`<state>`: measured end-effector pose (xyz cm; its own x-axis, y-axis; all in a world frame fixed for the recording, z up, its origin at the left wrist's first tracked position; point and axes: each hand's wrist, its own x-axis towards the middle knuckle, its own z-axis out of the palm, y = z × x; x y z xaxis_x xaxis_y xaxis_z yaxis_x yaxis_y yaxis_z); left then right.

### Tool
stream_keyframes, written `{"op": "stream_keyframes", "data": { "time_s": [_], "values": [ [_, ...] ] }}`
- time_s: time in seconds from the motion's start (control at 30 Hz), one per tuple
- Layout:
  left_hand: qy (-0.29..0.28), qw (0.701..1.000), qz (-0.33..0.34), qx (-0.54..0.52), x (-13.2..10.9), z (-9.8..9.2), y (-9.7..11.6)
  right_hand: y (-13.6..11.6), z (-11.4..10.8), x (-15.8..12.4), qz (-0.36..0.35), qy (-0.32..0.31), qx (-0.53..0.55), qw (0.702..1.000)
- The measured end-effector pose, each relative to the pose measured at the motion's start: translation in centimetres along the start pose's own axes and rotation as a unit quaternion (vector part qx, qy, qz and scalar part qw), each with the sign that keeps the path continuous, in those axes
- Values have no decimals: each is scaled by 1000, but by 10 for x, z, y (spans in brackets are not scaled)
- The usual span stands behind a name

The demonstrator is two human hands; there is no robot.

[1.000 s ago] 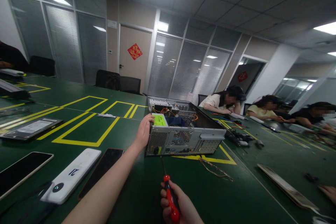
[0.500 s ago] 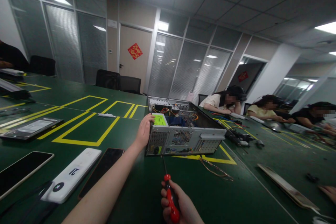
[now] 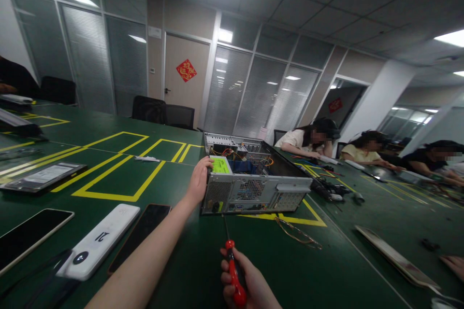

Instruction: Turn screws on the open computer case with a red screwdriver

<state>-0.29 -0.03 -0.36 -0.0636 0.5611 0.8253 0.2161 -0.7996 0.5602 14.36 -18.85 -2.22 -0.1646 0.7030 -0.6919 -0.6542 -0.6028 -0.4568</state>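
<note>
An opened computer case (image 3: 261,198) lies on the green table, its perforated back panel facing me. Inside are coloured wires and a power supply with a bright green label (image 3: 222,165). My left hand (image 3: 198,181) grips the case's left edge beside that label, fingers curled over the top. Closed around the red and black handle of a screwdriver (image 3: 237,277) is my right hand (image 3: 250,280). The screwdriver's thin shaft points at the lower edge of the back panel; whether its tip touches the case I cannot tell.
Left of my forearm lie a dark phone (image 3: 143,231), a white power bank (image 3: 101,241), another phone (image 3: 34,236) and a hard drive (image 3: 45,176). Glasses (image 3: 299,234) rest right of the screwdriver. Several people sit along the right side, near cables (image 3: 328,188).
My right hand and the screwdriver have shifted very slightly left. My left hand and the computer case stay where they were.
</note>
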Motion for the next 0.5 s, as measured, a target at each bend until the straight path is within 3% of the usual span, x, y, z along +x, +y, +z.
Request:
{"op": "stream_keyframes", "data": {
  "time_s": [0.2,0.5],
  "values": [
    [-3,1000,-5,4,0,-1,3,1,-1,-3,2,-36,-14,999],
    [0,1000,-5,4,0,0,0,-23,-28,-2,1,-191,-195,962]
  ]
}}
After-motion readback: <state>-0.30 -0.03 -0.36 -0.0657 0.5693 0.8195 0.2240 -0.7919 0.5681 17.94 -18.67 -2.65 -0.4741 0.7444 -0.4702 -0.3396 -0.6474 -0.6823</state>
